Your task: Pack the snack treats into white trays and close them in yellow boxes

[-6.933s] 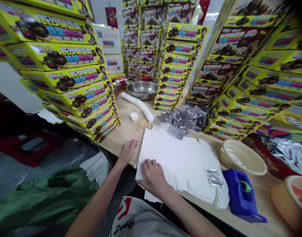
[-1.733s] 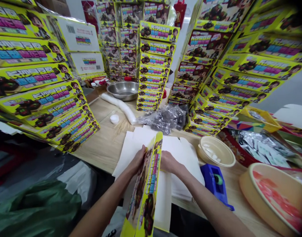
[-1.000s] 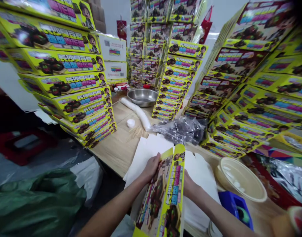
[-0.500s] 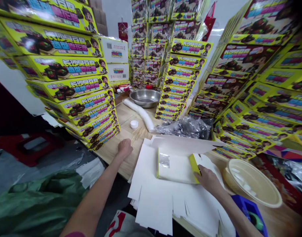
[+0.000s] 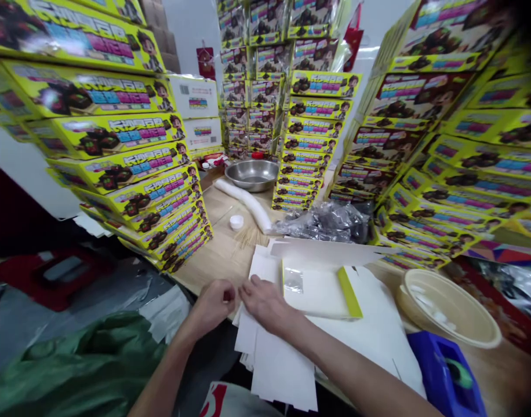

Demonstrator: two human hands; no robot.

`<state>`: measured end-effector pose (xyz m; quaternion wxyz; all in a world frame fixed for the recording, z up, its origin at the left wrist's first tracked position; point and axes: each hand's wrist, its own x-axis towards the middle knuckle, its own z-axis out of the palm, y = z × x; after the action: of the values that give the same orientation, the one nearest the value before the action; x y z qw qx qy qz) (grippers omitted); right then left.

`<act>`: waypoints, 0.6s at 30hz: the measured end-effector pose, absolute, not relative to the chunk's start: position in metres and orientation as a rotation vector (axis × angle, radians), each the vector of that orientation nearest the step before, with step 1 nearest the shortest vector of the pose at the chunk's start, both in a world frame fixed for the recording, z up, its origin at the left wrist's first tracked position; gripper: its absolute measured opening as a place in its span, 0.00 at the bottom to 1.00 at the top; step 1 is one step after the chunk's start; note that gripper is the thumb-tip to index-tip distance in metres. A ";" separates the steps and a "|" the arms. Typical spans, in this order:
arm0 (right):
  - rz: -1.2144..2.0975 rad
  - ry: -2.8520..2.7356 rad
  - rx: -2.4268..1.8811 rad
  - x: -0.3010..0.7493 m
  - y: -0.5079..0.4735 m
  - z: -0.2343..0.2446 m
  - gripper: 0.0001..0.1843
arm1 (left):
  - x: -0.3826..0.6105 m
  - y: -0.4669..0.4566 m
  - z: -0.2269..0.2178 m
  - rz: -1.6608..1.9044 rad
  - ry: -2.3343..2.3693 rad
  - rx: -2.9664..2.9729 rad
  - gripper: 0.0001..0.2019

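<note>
An open yellow carton (image 5: 317,292) lies white side up on a stack of flat white carton blanks (image 5: 283,365), with a small clear sachet (image 5: 294,282) inside it. My left hand (image 5: 213,304) is curled at the table's near edge, its fingers pinched together on something too small to make out. My right hand (image 5: 265,301) rests on the blanks just left of the open carton, fingers bent and touching the left hand's fingertips.
Stacks of yellow printed boxes (image 5: 130,174) wall the wooden table (image 5: 217,255) on the left, back and right. A steel bowl (image 5: 252,174), white tube (image 5: 248,202), small white cap (image 5: 236,222), foil packets (image 5: 330,223), beige bowl (image 5: 448,307) and blue tape dispenser (image 5: 448,376) sit around. A green bag (image 5: 65,365) lies lower left.
The folded-up yellow carton was laid flat and open on the blanks. My right hand let go of its right flap and crossed left to meet my left hand, which drew back from the table.
</note>
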<state>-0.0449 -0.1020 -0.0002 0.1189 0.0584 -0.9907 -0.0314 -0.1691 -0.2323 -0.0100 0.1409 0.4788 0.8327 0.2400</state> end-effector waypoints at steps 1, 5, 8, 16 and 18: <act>-0.086 -2.967 0.181 -0.048 -0.103 0.003 0.09 | -0.168 -0.233 -0.007 0.787 2.298 1.431 0.05; 0.020 -3.070 -0.253 -0.020 -0.062 0.001 0.09 | -0.202 -0.203 -0.006 1.045 2.243 1.412 0.13; 0.015 -3.071 -0.710 0.022 -0.010 -0.013 0.12 | -0.250 -0.154 -0.009 0.906 2.621 1.330 0.16; 0.185 -2.983 -0.941 0.084 0.031 -0.028 0.13 | -0.342 -0.045 -0.009 0.409 2.826 1.298 0.23; 0.353 -2.742 -0.869 0.098 0.031 -0.018 0.10 | -0.353 -0.034 -0.011 0.288 2.804 1.304 0.22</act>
<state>0.0976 0.0312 -0.0183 0.1214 -0.2977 -0.9392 0.1208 -0.3534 -0.0343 -0.0107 0.0181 0.4199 0.9026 0.0927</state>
